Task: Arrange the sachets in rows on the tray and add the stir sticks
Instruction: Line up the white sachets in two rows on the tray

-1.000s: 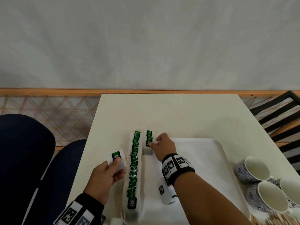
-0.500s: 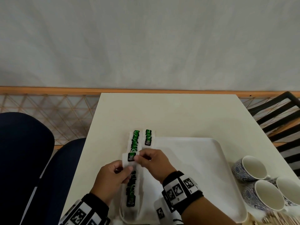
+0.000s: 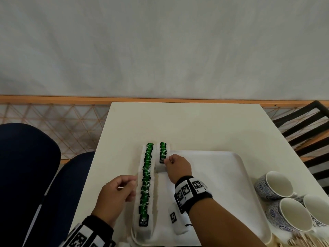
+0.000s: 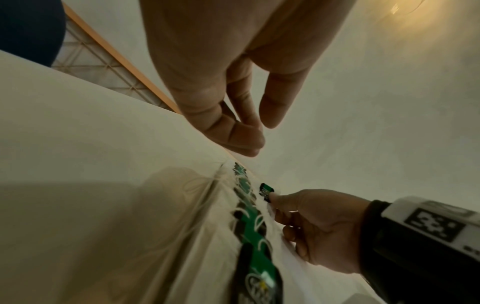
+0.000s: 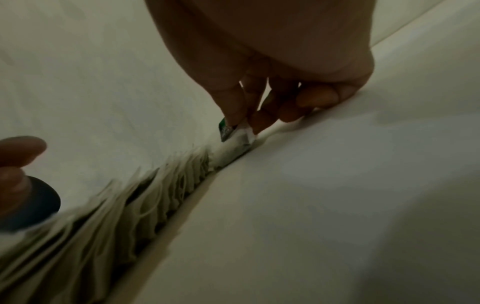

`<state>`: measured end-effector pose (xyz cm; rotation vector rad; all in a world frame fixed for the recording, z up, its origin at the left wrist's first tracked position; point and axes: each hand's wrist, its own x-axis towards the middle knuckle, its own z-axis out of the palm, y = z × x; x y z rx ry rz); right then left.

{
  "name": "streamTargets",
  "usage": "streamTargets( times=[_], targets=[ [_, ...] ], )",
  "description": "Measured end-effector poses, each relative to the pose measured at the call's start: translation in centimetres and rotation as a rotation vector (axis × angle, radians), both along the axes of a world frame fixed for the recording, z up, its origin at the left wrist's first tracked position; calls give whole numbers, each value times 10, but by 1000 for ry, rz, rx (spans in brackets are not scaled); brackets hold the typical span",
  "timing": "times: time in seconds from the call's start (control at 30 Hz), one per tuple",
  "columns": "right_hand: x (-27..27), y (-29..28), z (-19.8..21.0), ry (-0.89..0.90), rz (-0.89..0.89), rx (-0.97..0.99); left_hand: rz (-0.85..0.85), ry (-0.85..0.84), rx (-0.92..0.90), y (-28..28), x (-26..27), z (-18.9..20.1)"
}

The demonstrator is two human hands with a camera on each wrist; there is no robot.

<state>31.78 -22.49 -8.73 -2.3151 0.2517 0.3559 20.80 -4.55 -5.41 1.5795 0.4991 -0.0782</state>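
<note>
The right hand pinches a sachet between thumb and fingers and holds it at the near end of the short second row on the white tray. In the right wrist view the fingertips hold the top edge of this sachet, and its lower part touches the tray surface. The left hand is empty, with fingers loosely curled, just left of the long first row of green sachets, above the table. This long row lies along the left edge of the tray, the sachets overlapping each other. At the near right corner, beside the tray, stand three patterned cups. Just below them some wooden stir sticks are partly visible at the picture edge.
</note>
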Motion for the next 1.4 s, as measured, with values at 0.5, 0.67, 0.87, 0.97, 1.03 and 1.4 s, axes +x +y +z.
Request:
streamTargets(
  times=[0.5, 0.67, 0.87, 0.97, 1.03, 1.4],
  targets=[
    [-6, -1, 11, 55, 91, -70, 11, 18, -16, 7, -2, -5],
    [-5, 2, 15, 49, 106, -134, 17, 24, -1, 7, -1, -4],
    [-11, -4, 15, 15, 119, -89, -23, 32, 86, 16, -11, 6],
    [-25, -13, 20, -16, 171, -61, -148, 53, 267, 28, -26, 10],
    [-39, -19, 28, -55, 276, -78, -302, 87, 410, 37, -41, 10],
    [-150, -17, 71, 87, 927, -168, -770, 274, 647, 40, -120, 6]
  ],
)
